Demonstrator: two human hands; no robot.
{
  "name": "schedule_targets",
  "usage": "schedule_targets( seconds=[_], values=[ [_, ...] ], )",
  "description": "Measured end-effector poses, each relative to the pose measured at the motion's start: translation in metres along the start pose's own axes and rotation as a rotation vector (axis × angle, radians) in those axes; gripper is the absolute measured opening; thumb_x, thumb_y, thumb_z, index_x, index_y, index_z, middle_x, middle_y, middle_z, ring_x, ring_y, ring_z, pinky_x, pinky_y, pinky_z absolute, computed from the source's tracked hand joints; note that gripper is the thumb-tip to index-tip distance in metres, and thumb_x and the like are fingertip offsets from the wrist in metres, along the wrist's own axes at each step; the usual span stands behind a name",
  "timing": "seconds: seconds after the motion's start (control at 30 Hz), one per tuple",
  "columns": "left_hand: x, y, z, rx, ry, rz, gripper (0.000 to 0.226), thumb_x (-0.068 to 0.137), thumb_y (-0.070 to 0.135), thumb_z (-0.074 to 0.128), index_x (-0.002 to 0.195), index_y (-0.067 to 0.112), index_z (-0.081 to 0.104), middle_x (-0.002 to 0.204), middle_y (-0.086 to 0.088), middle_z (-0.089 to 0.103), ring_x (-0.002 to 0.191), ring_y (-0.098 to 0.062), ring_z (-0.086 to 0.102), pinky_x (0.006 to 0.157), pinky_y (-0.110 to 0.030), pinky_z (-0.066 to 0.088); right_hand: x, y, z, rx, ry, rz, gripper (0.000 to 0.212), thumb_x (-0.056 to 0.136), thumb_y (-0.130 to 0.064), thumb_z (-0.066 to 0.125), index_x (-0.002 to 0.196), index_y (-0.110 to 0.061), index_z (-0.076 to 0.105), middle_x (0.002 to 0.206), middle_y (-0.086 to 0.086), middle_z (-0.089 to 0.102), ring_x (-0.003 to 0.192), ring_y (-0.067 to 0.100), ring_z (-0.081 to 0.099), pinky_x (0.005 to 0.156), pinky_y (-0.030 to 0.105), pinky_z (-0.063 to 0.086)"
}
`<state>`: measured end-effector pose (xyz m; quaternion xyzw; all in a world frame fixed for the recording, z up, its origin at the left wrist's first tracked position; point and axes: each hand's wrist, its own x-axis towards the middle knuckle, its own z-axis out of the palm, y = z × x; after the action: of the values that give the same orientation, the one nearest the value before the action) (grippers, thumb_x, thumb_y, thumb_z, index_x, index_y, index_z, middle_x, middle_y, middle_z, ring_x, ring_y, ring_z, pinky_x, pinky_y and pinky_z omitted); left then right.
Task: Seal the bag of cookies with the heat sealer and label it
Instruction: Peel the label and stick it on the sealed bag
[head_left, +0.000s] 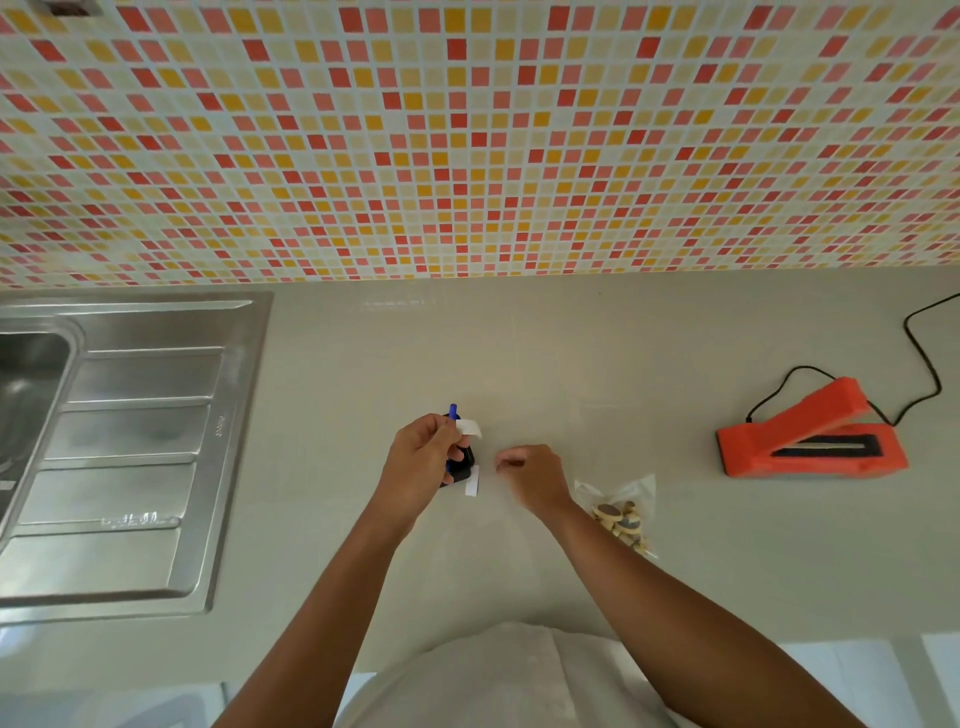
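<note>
Centre of the frame, above a pale grey countertop (519, 364): left hand (421, 462) closed around a small black dispenser (464, 467) together with a blue pen (453, 412), a short white label (469, 428) curling out past the fingertips and a second white strip (471, 482) hanging at the dispenser's lower edge. Just to the right, right hand (532, 475) loosely curled, fingers bent inward, apparently holding nothing, though any small scrap between the fingertips cannot be made out. Lower right of the hands, partly behind the right wrist: clear bag of cookies (621, 514) lying flat on the counter, round brown and cream biscuits bunched in its lower part; state of the bag's top edge not discernible. Right side of the frame, well apart from the bag: orange heat sealer (810, 431) with its arm raised, black cord (919, 364) trailing off toward the upper right. Left edge: stainless steel sink (130, 441) with ribbed drainboard. Upper half: wall of red, orange and cream mosaic tiles (467, 130).
</note>
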<state>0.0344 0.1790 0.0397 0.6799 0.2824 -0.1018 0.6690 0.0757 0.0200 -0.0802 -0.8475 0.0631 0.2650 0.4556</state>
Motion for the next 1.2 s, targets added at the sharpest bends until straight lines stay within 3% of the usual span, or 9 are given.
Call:
schedule_targets(
  seconds=[0.1,0.27,0.33,0.5,0.6,0.7,0.97,1.07,1.2],
  values=[
    [-0.003,0.001,0.005,0.006,-0.011,0.002,0.027,0.099,0.016,0.049,0.08,0.015,0.068,0.085,-0.007,0.065,0.07,-0.015,0.057,0.057,-0.025,0.045,-0.009,-0.012,-0.017,0.171,0.116,-0.027,0.016,0.086,-0.009,0.063,0.086,-0.015,0.077,0.08,-0.006,0.073,0.073,0.005,0.064,0.071,0.015,0.048],
    [-0.006,-0.001,0.02,0.04,-0.008,0.013,0.025,0.099,0.016,0.047,0.091,0.003,0.066,0.087,-0.002,0.069,0.072,-0.013,0.056,0.059,-0.022,0.046,-0.046,-0.042,-0.059,0.469,0.143,-0.156,0.016,0.087,-0.004,0.062,0.087,-0.015,0.075,0.067,-0.005,0.066,0.05,0.008,0.046,0.049,0.019,0.037],
    [-0.008,0.0,0.028,0.044,-0.015,0.014,0.022,0.099,0.017,0.048,0.087,0.008,0.065,0.082,0.002,0.068,0.07,-0.012,0.055,0.06,-0.025,0.044,-0.06,-0.049,-0.073,0.499,0.089,-0.229,0.018,0.088,-0.004,0.061,0.088,-0.014,0.076,0.073,0.008,0.069,0.052,0.014,0.045,0.046,0.019,0.035],
    [-0.012,0.002,0.053,0.119,-0.027,0.091,0.018,0.096,0.012,0.051,0.089,0.003,0.064,0.083,-0.005,0.065,0.072,-0.014,0.055,0.06,-0.03,0.044,-0.077,-0.048,-0.096,0.408,0.032,-0.306,0.02,0.093,-0.004,0.06,0.099,-0.01,0.077,0.091,0.004,0.077,0.062,0.014,0.057,0.049,0.019,0.042],
    [-0.012,0.001,0.066,0.192,-0.052,0.173,0.014,0.093,0.013,0.057,0.081,0.013,0.063,0.075,-0.001,0.061,0.067,-0.013,0.052,0.061,-0.034,0.043,-0.08,-0.042,-0.106,0.426,0.008,-0.283,0.019,0.093,-0.009,0.061,0.1,-0.015,0.078,0.091,0.01,0.076,0.064,0.019,0.058,0.049,0.033,0.042],
    [-0.015,0.003,0.079,0.29,-0.08,0.272,0.012,0.093,0.016,0.06,0.083,0.018,0.066,0.07,0.013,0.061,0.058,0.0,0.05,0.06,-0.022,0.042,-0.084,-0.036,-0.115,0.494,-0.009,-0.243,0.017,0.093,-0.011,0.062,0.098,-0.013,0.078,0.095,0.012,0.075,0.065,0.018,0.058,0.047,0.03,0.042],
    [-0.011,0.002,0.116,0.408,-0.145,0.469,0.027,0.092,0.001,0.053,0.096,0.02,0.072,0.096,0.006,0.07,0.092,-0.006,0.063,0.081,-0.02,0.048,-0.083,-0.014,-0.148,0.69,0.009,-0.121,0.012,0.088,-0.017,0.07,0.097,-0.011,0.075,0.097,0.012,0.073,0.067,0.015,0.055,0.046,0.027,0.039],
    [-0.006,0.0,0.13,0.51,-0.173,0.586,0.032,0.089,-0.003,0.053,0.099,0.018,0.075,0.091,0.01,0.065,0.088,-0.001,0.06,0.076,-0.008,0.041,-0.078,-0.003,-0.156,0.71,0.007,-0.095,0.02,0.083,-0.019,0.077,0.102,-0.015,0.073,0.083,0.007,0.065,0.067,0.014,0.053,0.045,0.026,0.038],
    [0.002,-0.005,0.148,0.597,-0.205,0.624,0.036,0.089,-0.005,0.054,0.102,0.019,0.077,0.091,0.008,0.063,0.08,-0.002,0.058,0.07,-0.005,0.039,-0.069,0.011,-0.165,0.676,0.028,-0.032,0.02,0.082,-0.016,0.077,0.101,-0.014,0.07,0.074,0.0,0.06,0.064,0.013,0.052,0.046,0.028,0.037]
  ],
)
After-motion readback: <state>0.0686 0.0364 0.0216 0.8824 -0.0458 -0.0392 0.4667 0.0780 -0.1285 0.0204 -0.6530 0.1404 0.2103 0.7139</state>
